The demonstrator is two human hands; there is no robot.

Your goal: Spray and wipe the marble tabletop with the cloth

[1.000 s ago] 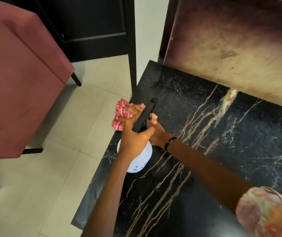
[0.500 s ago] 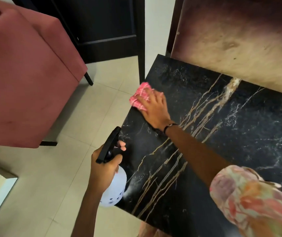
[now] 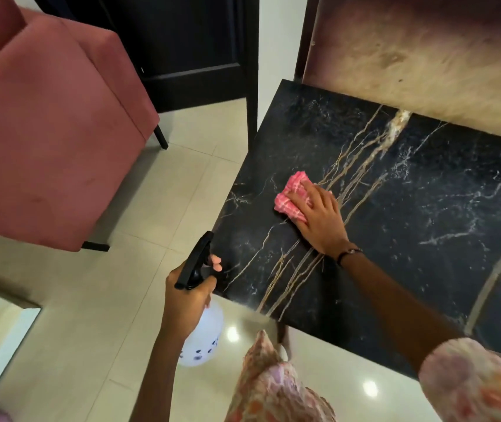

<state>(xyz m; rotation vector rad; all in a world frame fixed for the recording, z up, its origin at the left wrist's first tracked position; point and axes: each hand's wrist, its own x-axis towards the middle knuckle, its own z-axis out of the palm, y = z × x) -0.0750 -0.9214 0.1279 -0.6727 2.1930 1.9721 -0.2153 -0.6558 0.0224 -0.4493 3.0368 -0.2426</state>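
Two hands busy: my right hand [image 3: 319, 219] presses the pink cloth [image 3: 293, 197] flat on the black marble tabletop [image 3: 425, 208] near its left end, my left hand [image 3: 186, 295] grips the spray bottle [image 3: 202, 336] off the edge; looks like most of the top is unwiped

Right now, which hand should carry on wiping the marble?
Right. The right hand already presses the cloth flat on the marble tabletop; the left hand grips the spray bottle off the edge.
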